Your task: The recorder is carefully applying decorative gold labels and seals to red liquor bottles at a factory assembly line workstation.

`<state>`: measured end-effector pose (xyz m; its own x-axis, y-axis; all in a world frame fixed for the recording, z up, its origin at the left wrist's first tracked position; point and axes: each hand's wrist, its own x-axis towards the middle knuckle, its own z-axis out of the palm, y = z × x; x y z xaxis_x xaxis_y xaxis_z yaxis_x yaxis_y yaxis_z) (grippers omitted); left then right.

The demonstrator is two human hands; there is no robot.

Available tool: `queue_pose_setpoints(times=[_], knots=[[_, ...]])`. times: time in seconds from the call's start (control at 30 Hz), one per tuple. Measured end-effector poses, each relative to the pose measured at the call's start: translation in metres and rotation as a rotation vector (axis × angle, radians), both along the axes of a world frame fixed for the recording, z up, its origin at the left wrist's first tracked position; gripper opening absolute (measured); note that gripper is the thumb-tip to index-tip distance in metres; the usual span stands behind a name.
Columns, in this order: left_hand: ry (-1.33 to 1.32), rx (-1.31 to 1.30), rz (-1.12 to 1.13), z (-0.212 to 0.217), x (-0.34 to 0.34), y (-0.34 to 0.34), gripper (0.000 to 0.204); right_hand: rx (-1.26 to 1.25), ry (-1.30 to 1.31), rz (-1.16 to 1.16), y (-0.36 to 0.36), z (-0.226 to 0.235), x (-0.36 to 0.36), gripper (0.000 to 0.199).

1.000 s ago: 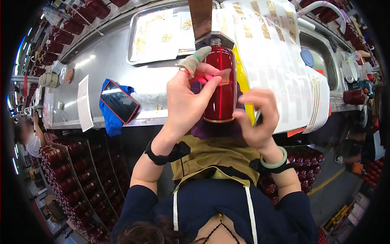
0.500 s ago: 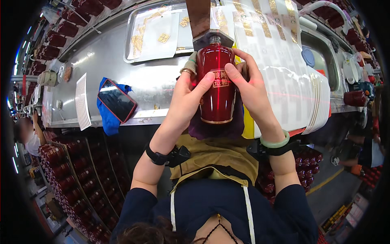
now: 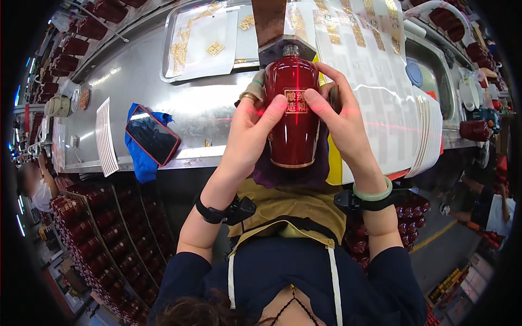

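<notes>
A dark red glass bottle (image 3: 292, 133) lies with its neck pointing away from me, on a purple cloth (image 3: 266, 173). A gold square label (image 3: 296, 101) sits on its front, crossed by red laser lines. My left hand (image 3: 251, 122) grips the bottle's left side, thumb at the label's edge, with cloth covers on some fingers. My right hand (image 3: 342, 111) wraps the right side, its thumb also at the label. The bottle's neck reaches a dark stand (image 3: 272, 24) behind it. Fingers beneath the bottle are hidden.
Left on the steel table lie a phone (image 3: 152, 136) on a blue cloth (image 3: 142, 165) and a striped strip (image 3: 106, 136). A metal tray (image 3: 166, 68) holds gold sticker sheets. Sheets of gold labels (image 3: 375, 81) cover the right side. Racks of red bottles (image 3: 92, 239) stand below.
The bottle has shifted slightly to the right in view, and its label has turned a little to face me more squarely. Both hands still hold it, the right hand slightly further right.
</notes>
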<state>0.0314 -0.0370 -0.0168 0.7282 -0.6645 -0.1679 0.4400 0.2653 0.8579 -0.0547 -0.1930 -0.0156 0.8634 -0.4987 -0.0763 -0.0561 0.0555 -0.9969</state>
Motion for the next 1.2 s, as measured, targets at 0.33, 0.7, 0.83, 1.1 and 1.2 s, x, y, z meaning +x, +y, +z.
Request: queue_pose_setpoints(times=[0.33, 0.7, 0.83, 1.1, 1.2], knots=[[-0.027, 0.048, -0.055, -0.003, 0.002, 0.0, 0.062, -0.01, -0.013, -0.051, 0.006, -0.002, 0.002, 0.059], [-0.041, 0.049, -0.038, -0.003, 0.0, 0.0, 0.059, -0.03, -0.007, -0.048, 0.006, -0.002, 0.001, 0.057], [-0.034, 0.035, -0.046, -0.007, 0.001, 0.0, 0.057, -0.014, -0.011, -0.043, 0.004, -0.004, 0.002, 0.056], [0.006, -0.032, -0.052, -0.004, 0.006, 0.004, 0.054, 0.079, -0.008, 0.016, -0.002, 0.002, 0.0, 0.059], [-0.044, 0.051, -0.023, -0.004, 0.0, 0.001, 0.056, 0.036, -0.003, -0.013, 0.002, 0.001, 0.001, 0.063]])
